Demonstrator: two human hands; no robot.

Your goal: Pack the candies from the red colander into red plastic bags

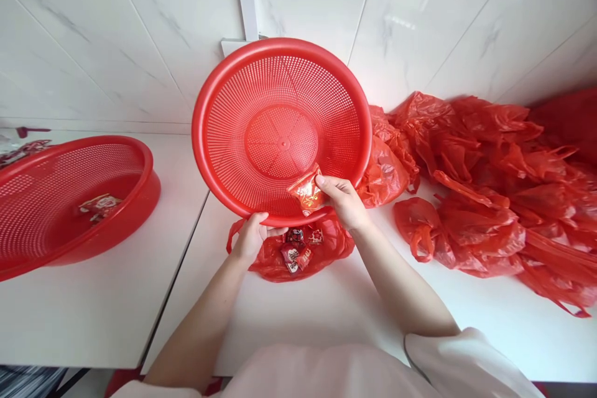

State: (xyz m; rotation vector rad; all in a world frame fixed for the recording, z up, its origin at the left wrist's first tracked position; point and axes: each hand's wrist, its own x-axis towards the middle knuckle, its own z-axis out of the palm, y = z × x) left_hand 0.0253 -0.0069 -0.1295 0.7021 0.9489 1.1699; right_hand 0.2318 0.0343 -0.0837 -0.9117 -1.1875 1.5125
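Observation:
A red mesh plastic basket (pixel 282 53) is tilted toward me, its inside facing my body. My left hand (pixel 254 237) grips its near rim from below, thumb on the edge. Between thumb and fingers, my right hand (pixel 342 199) holds a small shiny orange-red candy packet (pixel 308 189) just inside the basket's near right side. Below the near rim lies an open red plastic bag (pixel 273 268) with several small wrapped packets (pixel 291 256) in it. The basket hides the far part of this bag.
A second red basket (pixel 153 180) stands at the left with a wrapped packet (pixel 100 206) inside. Many tied red plastic bags (pixel 485 224) are heaped at the right. A tiled wall (pixel 153 31) closes off the back of the white table (pixel 354 317), which has a seam left of centre.

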